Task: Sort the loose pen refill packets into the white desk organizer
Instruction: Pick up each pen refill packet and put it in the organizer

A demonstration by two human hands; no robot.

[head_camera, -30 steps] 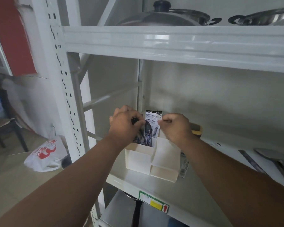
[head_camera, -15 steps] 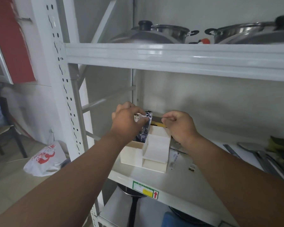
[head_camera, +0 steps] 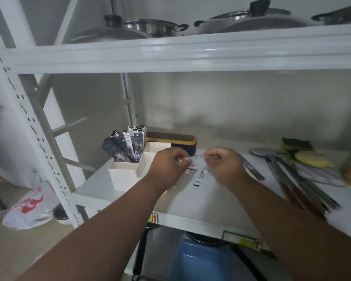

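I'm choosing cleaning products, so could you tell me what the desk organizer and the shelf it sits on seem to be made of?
The desk organizer looks like matte white plastic, with thin, evenly coloured walls. The shelf seems to be white painted metal, smooth with a faint sheen; its perforated upright suggests steel.

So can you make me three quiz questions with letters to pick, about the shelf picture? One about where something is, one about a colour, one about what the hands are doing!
1. Where do the refill packets stand?
A. in the white organizer's back-left compartment
B. in a pot
C. on the floor

2. What colour is the tub under the shelf?
A. red
B. blue
C. green

3. What are the left hand and right hand doing?
A. lying flat
B. lifting a pot
C. pinching one thin packet between them

Answers: 1 A, they stick up from that compartment. 2 B, it shows blue. 3 C, both hands' fingers curl onto its ends.
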